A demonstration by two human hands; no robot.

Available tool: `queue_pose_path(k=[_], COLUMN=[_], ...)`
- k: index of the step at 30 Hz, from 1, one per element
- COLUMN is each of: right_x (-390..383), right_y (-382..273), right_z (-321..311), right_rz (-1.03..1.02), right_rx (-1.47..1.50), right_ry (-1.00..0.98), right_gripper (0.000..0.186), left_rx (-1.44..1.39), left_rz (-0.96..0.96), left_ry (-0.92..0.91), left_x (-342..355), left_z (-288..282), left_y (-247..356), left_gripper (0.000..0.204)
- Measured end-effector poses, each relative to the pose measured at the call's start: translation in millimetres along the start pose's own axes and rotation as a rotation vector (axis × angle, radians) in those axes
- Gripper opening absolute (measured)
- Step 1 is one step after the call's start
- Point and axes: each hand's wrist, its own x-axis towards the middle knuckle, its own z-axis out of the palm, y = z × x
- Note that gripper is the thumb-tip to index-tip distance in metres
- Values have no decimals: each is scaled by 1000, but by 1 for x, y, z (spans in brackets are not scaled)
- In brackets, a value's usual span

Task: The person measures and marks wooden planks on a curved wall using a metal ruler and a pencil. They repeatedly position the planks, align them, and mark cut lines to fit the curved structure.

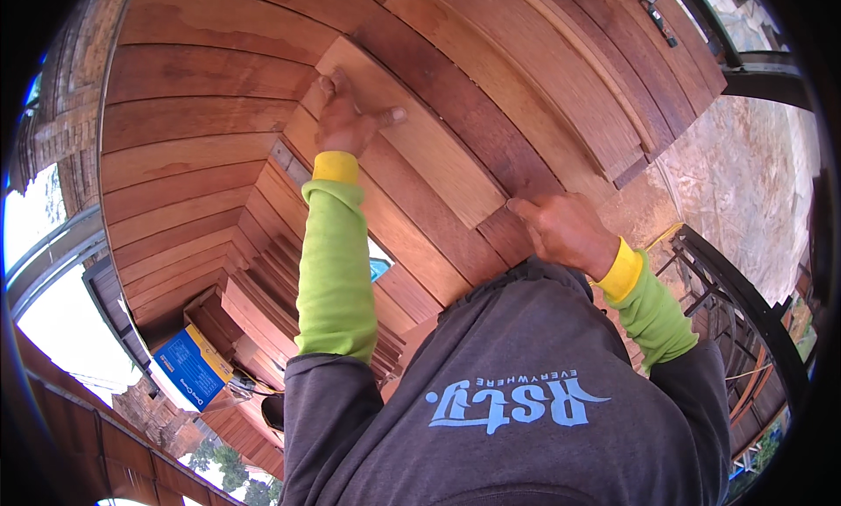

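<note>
A pale short board point(429, 147) lies diagonally on the reddish wooden planks. My left hand point(346, 116) is on its upper part, fingers at one long edge and thumb stretched across the face, gripping it. Beside the board's lower end is my right hand point(565, 230), index finger reaching toward the corner and other fingers curled; whatever they hold is hidden. A small metal plate point(289, 162) shows by my left wrist.
Loose long boards point(543, 77) lie upper right, near a dark small object point(661, 24). Stacked strips point(272, 287) and a blue-and-yellow box point(188, 366) are lower left. A dark metal ladder-like frame point(701, 278) stands at right.
</note>
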Motion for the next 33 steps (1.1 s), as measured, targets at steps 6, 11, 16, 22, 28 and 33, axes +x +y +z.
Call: queue_pose_path(k=[6, 11, 16, 22, 28, 33], right_x=[2, 0, -3, 1, 84, 191], right_y=[-4, 5, 7, 2, 14, 14], right_z=[-13, -10, 10, 7, 12, -7], right_rz=[40, 64, 43, 48, -29, -180], right_rx=[2, 35, 38, -24, 25, 16], right_ry=[48, 185, 154, 97, 124, 263], right_gripper=[18, 27, 28, 28, 28, 16], left_rx=[30, 28, -37, -95, -32, 28], left_rz=[-21, -36, -47, -43, -23, -78], left_ry=[6, -4, -29, -11, 11, -13], left_x=[0, -3, -4, -6, -1, -3], left_z=[3, 0, -4, -3, 3, -4], left_y=[-1, 3, 8, 6, -2, 10], left_gripper=[124, 122, 125, 124, 125, 126])
